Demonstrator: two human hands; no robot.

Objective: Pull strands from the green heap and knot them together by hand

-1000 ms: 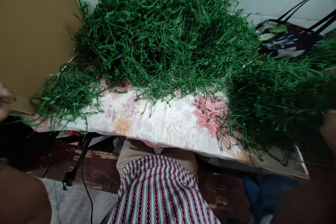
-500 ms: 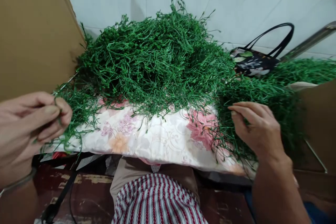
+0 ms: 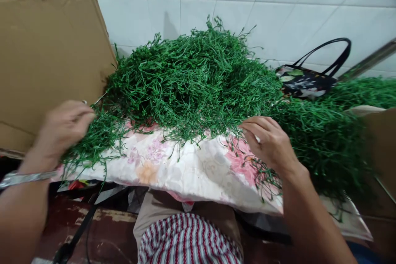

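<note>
A large heap of thin green plastic-like stems (image 3: 192, 78) lies on a floral cloth (image 3: 185, 165). My left hand (image 3: 66, 126), blurred, is closed at the left above a smaller bunch of stems (image 3: 99, 136); what its fingers hold cannot be made out. A thin metal rod (image 3: 100, 98) slants up beside it. My right hand (image 3: 267, 142) has thumb and forefinger pinched together at the right front edge of the heap, and anything between the fingertips is too small to tell. More stems (image 3: 328, 140) lie to its right.
Cardboard (image 3: 55, 45) stands at the left, and another brown cardboard piece (image 3: 382, 144) is at the right. A black floral bag (image 3: 306, 80) with handles sits at the back right before the white tiled wall (image 3: 201, 12). A striped garment (image 3: 188, 239) is at the bottom.
My right hand has moved left to the front of the heap. My left hand has turned and shifted up, nearer the rod. The view has shifted, showing more of the left cardboard.
</note>
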